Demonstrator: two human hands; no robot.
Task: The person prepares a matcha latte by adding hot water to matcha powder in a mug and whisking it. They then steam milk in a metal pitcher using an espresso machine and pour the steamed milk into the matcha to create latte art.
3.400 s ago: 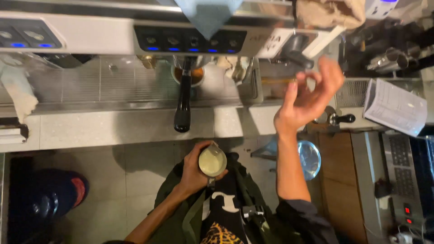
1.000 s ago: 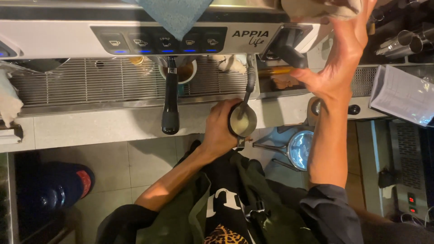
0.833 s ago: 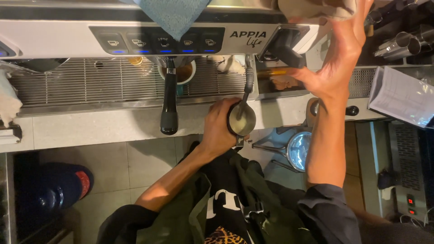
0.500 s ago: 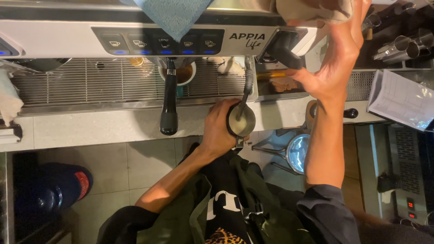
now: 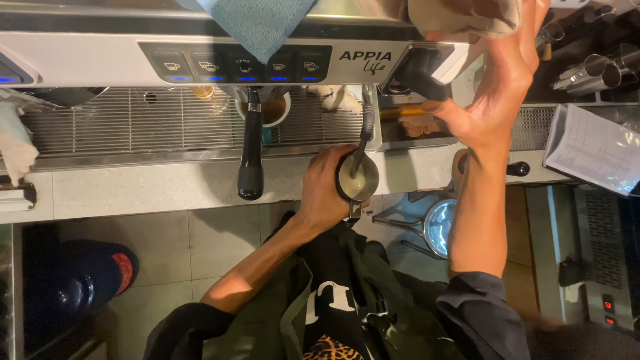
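My left hand (image 5: pixel 323 190) grips a small steel milk pitcher (image 5: pixel 358 180) with pale milk inside, held at the counter's front edge. The machine's steam wand (image 5: pixel 365 130) dips down into the pitcher. My right hand (image 5: pixel 493 100) is raised at the right end of the espresso machine. Its thumb rests against a black lever (image 5: pixel 417 73), and its spread fingers reach up to a beige cloth (image 5: pixel 460 13) on top of the machine.
A black portafilter handle (image 5: pixel 250 160) sticks out over the drip grate (image 5: pixel 133 123), with a cup (image 5: pixel 270 110) behind it. A blue cloth (image 5: pixel 257 20) hangs over the button panel. Papers (image 5: pixel 593 147) lie at the right, and a round metal container (image 5: pixel 440 227) sits below the counter.
Since the earliest frame my left hand has lifted the pitcher up onto the steam wand, and my right hand has come over to the black lever. Over the last second both hands have stayed put.
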